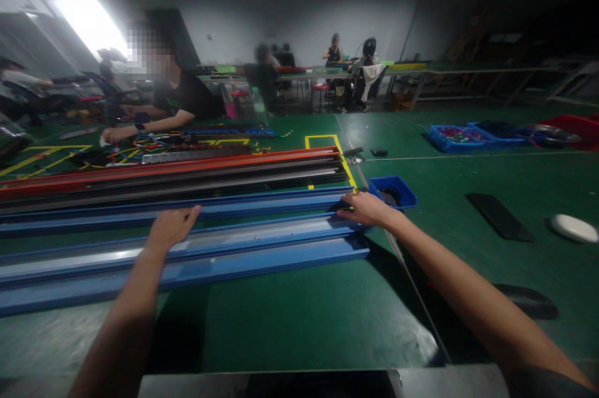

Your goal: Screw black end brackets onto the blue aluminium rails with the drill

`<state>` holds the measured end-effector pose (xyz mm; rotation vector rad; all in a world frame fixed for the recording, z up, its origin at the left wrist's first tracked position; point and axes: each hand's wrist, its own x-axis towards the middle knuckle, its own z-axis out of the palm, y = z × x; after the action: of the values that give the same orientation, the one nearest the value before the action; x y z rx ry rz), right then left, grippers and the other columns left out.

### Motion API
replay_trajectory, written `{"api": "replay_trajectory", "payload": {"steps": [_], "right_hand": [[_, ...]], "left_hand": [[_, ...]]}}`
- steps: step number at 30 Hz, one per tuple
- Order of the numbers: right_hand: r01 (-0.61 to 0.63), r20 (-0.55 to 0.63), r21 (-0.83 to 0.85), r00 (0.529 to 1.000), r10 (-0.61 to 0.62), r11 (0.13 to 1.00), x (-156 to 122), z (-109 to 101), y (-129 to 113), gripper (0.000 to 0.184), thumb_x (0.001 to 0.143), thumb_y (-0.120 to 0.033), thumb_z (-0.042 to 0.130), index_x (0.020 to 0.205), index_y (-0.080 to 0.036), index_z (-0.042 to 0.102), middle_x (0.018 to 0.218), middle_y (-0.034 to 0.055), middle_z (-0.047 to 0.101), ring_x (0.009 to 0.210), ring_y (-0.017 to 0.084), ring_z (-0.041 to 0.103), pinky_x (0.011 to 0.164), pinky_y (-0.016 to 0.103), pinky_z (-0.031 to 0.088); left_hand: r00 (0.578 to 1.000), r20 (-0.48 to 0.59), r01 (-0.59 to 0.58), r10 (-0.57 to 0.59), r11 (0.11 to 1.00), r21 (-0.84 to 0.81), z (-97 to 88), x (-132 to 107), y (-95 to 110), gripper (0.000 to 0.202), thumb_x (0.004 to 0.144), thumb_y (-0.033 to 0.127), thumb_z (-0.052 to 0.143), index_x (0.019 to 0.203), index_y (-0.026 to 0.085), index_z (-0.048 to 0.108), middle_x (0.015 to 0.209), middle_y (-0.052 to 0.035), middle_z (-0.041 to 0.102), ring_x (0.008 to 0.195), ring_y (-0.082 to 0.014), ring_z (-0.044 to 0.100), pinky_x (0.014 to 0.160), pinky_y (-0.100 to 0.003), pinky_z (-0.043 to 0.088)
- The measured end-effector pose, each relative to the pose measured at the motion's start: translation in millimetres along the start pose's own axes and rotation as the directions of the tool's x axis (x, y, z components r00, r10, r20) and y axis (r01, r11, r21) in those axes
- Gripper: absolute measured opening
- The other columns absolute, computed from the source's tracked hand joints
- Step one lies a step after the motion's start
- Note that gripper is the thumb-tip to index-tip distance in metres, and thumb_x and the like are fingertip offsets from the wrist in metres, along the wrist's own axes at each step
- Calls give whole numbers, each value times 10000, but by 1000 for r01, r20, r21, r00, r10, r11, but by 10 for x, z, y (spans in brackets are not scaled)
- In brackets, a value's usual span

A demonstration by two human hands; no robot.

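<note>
Three long blue rails lie side by side on the green worktop (pixel 262 317), left of the seam that crosses it, and run out past the left side of the view. The left hand (pixel 172 228) reaches over the near rail (pixel 281 259) and the middle rail (pixel 262 234) to the close side of the far rail (pixel 262 203). Its thumb points right and is spread from the fingers, which are mostly hidden, so I cannot tell whether it has hold of the rail. The right hand (pixel 369 206) is at the far rail's right end, fingers bent and partly open, with a narrow gap between thumb and forefinger; how firmly it grips, if at all, I cannot tell.

Just beyond the right hand sits a small blue box (pixel 410 198) with dark pieces inside. Behind the blue rails lie dark rails (pixel 262 178) and orange rails (pixel 224 161), their right ends near yellow tape (pixel 322 137). Toward the worktop's far right corner stand a blue tray (pixel 456 146) of colourful bits and a red tray (pixel 575 130). A black slab (pixel 498 217) and a white oval object (pixel 573 228) lie toward the right edge. At the far left, a co-worker in black (pixel 191 98) reaches toward a heap of wires (pixel 156 141).
</note>
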<state>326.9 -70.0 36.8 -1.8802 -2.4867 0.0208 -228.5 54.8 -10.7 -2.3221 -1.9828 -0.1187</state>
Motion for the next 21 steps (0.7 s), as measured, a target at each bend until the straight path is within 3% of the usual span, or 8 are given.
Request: {"api": "replay_trajectory", "payload": {"steps": [7,21], "right_hand": [[9,23,-43,1000,-8,999,13,-20,-6,304,999,-406,636,1047,-135,763,944,164,787,844,308,767,717,350,535],[-8,39,-74,999,11,997,4,-69,-50,318,999,-386,636,908,-144,822,822,158,779,785,304,763,698,358,530]], "left_hand": [[999,24,31,-32,999,41,-17,-4,3,863,990,656,134,1100,136,814,989,-234,782,1005,-417,721,889,-481,513],[995,7,97,-97,994,46,-41,-29,51,919,955,723,138,1058,128,831,918,-263,766,995,-460,709,851,-515,513]]}}
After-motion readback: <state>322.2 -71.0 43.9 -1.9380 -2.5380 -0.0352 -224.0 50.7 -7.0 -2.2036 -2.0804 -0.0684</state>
